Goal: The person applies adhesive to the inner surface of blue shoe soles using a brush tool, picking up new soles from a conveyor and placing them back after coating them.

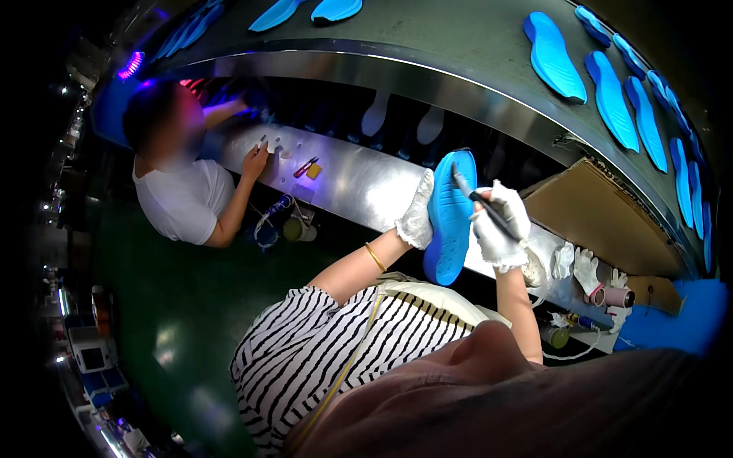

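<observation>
A bright blue shoe sole [450, 217] is held up in front of me, its toe end pointing away and small holes showing near its lower end. My left hand [417, 214], in a white glove, is closed on the sole's left edge. Gripped in my gloved right hand [502, 226] is a brush [482, 201] with a dark handle. Its greyish tip rests on or just above the upper part of the sole; I cannot tell which.
Several blue soles [553, 57] lie on the dark belt [450, 34] above. Beyond the steel bench [366, 179] stands a cardboard sheet [603, 214]. White gloves [586, 269] and a cup [617, 296] sit at the right. A co-worker [183, 187] works at the left near a red-handled tool [305, 167].
</observation>
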`<state>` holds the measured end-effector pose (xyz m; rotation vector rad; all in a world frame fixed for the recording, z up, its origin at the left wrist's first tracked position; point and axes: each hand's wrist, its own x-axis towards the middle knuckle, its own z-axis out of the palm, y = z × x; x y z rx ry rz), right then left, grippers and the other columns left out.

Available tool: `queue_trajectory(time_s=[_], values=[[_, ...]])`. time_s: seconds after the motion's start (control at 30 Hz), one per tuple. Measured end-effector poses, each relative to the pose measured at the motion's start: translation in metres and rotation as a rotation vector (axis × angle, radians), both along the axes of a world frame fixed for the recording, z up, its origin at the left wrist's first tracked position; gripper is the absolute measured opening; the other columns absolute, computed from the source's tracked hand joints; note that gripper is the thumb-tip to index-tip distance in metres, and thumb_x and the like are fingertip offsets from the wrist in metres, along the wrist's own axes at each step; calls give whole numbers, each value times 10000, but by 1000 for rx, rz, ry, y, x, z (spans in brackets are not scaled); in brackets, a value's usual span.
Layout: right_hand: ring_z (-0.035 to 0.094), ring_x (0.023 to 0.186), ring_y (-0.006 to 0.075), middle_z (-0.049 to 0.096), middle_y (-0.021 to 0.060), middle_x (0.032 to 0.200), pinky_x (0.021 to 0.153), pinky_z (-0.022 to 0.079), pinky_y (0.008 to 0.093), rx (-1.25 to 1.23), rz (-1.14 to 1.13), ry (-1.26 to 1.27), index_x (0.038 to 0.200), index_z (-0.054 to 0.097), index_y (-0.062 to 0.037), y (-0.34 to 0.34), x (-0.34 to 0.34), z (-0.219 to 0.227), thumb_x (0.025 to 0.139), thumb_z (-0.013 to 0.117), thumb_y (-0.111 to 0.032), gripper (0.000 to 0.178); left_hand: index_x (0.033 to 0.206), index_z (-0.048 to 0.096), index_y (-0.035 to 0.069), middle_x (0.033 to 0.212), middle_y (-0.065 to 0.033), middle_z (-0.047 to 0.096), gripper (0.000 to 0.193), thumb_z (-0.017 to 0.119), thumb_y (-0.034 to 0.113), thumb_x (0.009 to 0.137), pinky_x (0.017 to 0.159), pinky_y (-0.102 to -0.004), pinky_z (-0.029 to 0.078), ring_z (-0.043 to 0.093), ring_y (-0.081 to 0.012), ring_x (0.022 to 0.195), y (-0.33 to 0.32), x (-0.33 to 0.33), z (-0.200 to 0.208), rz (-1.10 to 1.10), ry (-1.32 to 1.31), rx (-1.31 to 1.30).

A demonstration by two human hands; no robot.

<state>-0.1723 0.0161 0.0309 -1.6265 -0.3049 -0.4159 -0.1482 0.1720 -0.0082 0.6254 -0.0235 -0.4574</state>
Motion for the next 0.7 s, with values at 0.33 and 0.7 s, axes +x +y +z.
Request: queue_trajectory(time_s=[0.33, 0.7], values=[[641, 803, 182, 659, 104, 907, 736, 519, 307, -64, 55, 48, 883, 605, -44, 9, -6, -42, 726, 708, 47, 209, 1395, 423, 58, 1274, -152, 562, 806, 362, 694, 904, 1018, -417, 439, 553, -274, 1142, 33, 21, -42, -50, 206, 122], [647, 769, 179, 671, 96, 880, 709, 526, 298, 49, 108, 318, 984, 636, -59, -11, -18, -142, 787, 727, -65, 216, 1521, 146, 159, 1526, -119, 267, 800, 197, 685, 920, 1077, -443, 388, 445, -282, 1285, 50, -2, -75, -364, -24, 314]])
